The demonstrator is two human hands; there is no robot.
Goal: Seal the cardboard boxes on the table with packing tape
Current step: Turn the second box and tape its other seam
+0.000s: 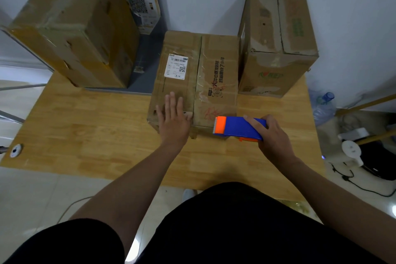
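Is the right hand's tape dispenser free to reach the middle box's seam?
Probably yes: the right hand holds the dispenser beside the seam; the left hand lies flat left of it.

Looks like a small parcel-packing room: worn boxes (pixel 70 23) on a wooden table (pixel 96 126), a shipping label (pixel 177 66), a QR poster (pixel 140 2), cables (pixel 353 182) and a jug (pixel 323 107) on the floor (pixel 42 188).

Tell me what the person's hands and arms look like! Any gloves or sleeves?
No gloves. The left hand and right hand are bare, with no rings, watch or bracelet showing. The left forearm and right forearm are bare too, with no sleeves in view. Lower down the person wears black clothing.
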